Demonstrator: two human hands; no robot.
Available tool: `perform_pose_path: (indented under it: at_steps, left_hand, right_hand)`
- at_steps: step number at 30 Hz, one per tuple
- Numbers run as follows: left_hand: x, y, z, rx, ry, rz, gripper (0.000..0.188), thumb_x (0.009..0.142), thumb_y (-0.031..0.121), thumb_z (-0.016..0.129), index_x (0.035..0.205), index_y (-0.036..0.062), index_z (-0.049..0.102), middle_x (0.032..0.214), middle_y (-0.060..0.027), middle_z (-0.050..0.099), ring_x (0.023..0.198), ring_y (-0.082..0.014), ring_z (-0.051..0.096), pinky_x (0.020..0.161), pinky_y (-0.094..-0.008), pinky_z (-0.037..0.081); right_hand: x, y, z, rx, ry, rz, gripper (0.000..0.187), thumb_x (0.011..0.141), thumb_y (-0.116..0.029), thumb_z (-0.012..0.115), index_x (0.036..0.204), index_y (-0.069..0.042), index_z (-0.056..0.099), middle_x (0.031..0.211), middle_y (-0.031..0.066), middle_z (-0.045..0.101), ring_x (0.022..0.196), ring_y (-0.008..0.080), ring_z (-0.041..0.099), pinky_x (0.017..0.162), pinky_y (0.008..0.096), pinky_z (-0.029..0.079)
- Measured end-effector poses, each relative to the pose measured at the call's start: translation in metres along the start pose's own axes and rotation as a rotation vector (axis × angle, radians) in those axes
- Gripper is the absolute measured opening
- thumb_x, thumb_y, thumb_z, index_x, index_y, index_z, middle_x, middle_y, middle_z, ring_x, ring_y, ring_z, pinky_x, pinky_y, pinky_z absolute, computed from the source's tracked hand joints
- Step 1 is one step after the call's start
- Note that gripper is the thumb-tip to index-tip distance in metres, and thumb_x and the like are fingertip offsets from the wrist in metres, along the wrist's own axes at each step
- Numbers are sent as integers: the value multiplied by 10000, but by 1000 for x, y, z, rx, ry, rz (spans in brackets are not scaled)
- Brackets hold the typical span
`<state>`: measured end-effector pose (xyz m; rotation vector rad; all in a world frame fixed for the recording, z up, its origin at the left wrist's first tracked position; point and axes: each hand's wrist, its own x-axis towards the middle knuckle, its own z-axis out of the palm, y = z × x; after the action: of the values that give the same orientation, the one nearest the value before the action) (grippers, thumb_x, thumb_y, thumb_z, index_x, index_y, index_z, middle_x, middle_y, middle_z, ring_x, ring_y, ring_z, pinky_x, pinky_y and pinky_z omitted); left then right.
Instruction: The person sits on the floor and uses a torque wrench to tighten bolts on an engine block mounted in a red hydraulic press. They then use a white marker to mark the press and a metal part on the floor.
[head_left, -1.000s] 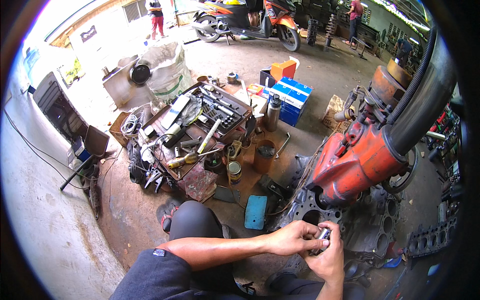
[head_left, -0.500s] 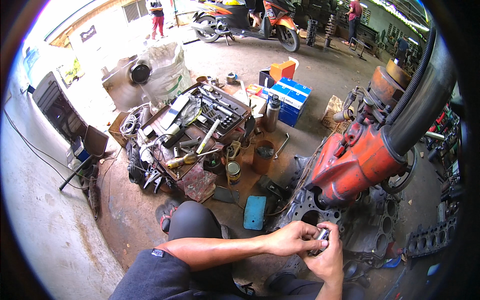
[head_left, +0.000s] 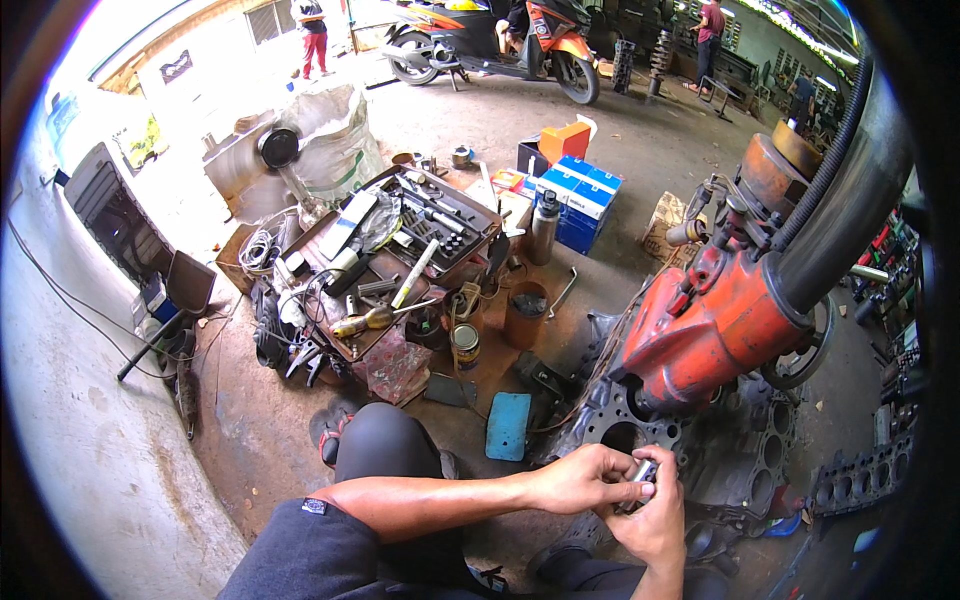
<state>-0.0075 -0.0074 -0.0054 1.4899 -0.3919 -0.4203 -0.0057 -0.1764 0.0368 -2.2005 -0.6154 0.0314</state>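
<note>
Both my hands are together at the lower right, just in front of an engine block [head_left: 655, 431] with large round bores. Between them is a small shiny metal part [head_left: 643, 474], roughly cylindrical; fingers hide most of it, so its exact kind does not show. My left hand [head_left: 585, 482] reaches across from the left, its thumb and fingers closed on the part. From below comes my right hand [head_left: 655, 520], fingers curled around the same piece. Above the block stands a red machine head [head_left: 715, 325] with a thick dark column.
To the left, a low table carries an open tool case [head_left: 470, 240], cables and a yellow-handled tool [head_left: 362, 320]. On the floor are a blue box [head_left: 580, 200], a metal bottle [head_left: 543, 228], a tin can [head_left: 466, 345] and a blue plate [head_left: 509, 425]. An orange scooter [head_left: 500, 45] stands behind.
My hands keep nearly the same place and grip on the metal part. In the background, the person beside the scooter has shifted slightly.
</note>
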Motion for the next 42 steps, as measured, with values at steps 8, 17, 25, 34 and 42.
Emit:
perform_pose_path:
  at_steps: [8, 17, 25, 34, 42]
  left_hand:
    - [0, -1, 0, 24, -4, -7, 384, 997, 370, 631, 878, 6, 659, 767, -35, 644, 739, -87, 559, 682, -306, 468]
    - [0, 0, 1, -35, -7, 26, 392, 1003, 364, 626, 858, 0, 647, 744, -26, 628, 712, -78, 540, 660, -299, 463]
    - [-1, 5, 1, -21, 12, 41, 401, 997, 371, 633, 825, 10, 635, 722, -15, 613, 696, -76, 532, 648, -299, 457]
    - [-1, 6, 2, -26, 19, 32, 406, 992, 375, 640, 822, 7, 632, 723, -16, 616, 698, -77, 538, 650, -302, 461]
    - [-1, 5, 2, -5, 20, 21, 395, 992, 368, 644, 829, 8, 633, 735, -12, 625, 709, -69, 540, 653, -294, 464]
  right_hand:
    - [0, -1, -1, -7, -2, -6, 763, 564, -160, 935, 1178, -76, 488, 956, 170, 646, 843, 354, 678, 728, 421, 537]
    - [0, 0, -1, 17, -1, -1, 760, 567, -154, 934, 1176, -74, 487, 949, 162, 651, 844, 346, 681, 734, 419, 540]
    - [0, -2, -3, -30, -12, 13, 756, 567, -172, 927, 1179, -83, 492, 952, 175, 661, 861, 383, 685, 738, 443, 541]
    - [1, -3, -2, -29, -1, 19, 754, 568, -176, 926, 1179, -84, 494, 950, 182, 668, 857, 389, 690, 736, 444, 546]
    - [0, -3, -4, 8, -34, 68, 758, 569, -176, 929, 1181, -84, 492, 961, 181, 668, 858, 377, 695, 734, 436, 549]
